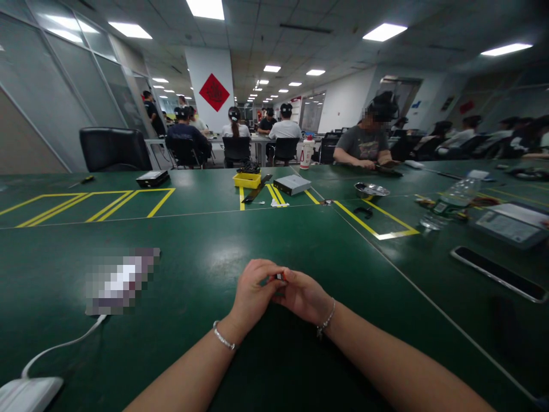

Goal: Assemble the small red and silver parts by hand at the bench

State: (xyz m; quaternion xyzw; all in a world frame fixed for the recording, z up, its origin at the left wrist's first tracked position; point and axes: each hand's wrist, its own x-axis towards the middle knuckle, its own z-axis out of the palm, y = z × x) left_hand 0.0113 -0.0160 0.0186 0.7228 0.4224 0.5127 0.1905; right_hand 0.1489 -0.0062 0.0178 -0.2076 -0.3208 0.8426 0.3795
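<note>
My left hand (257, 289) and my right hand (304, 294) meet above the green table, fingertips together. Pinched between them is a small dark piece (279, 276) with a pale patch and a spot of red-orange. Most of it is hidden by my fingers, and its kind cannot be made out. Both hands are closed on it. To the left of my hands lies a blurred-out phone-like device (124, 280) with a white cable (64, 346) plugged in.
A white box-like piece (30, 395) sits at the lower left. Rightward are a phone (497, 273), a plastic bottle (454, 200) and a metal bowl (371, 190). A yellow tray (247, 181) and a silver drive-like box (292, 183) stand further back. Across the table sits a person (364, 140).
</note>
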